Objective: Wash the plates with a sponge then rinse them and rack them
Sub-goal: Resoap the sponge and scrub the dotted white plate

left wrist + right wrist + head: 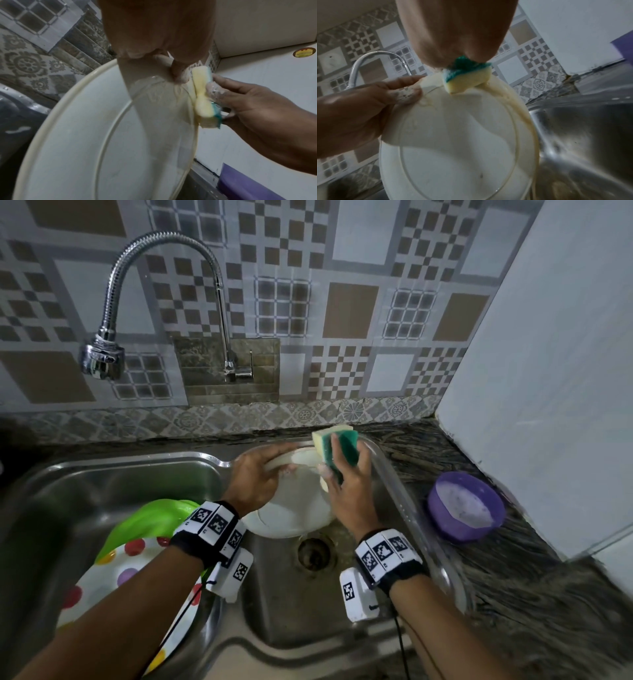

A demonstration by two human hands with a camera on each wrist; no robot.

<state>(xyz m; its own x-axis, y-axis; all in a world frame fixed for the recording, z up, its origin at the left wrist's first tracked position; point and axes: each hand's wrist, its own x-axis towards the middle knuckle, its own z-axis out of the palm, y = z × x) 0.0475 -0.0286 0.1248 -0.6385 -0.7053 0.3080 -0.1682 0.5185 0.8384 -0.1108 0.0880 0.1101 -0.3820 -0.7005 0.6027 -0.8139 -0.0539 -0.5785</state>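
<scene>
A white plate (294, 508) is tilted over the right sink basin, underside toward me. My left hand (255, 477) grips its far left rim, thumb on the wet surface. My right hand (346, 484) holds a yellow and green sponge (337, 450) and presses its yellow side against the plate's upper right edge. The left wrist view shows the plate (85, 135), the sponge (203, 98) folded against the rim, and the soapy right hand (248, 108). In the right wrist view, the sponge (467, 79) sits on the plate (457, 148) beside the left hand (359, 111).
A green plate (150, 518) and a spotted plate (102, 583) lie in the left basin (68, 484). A purple bowl (466, 506) with soapy liquid stands on the dark counter at right. The flexible faucet (102, 354) hangs over the left basin. A drain (315, 553) lies below the plate.
</scene>
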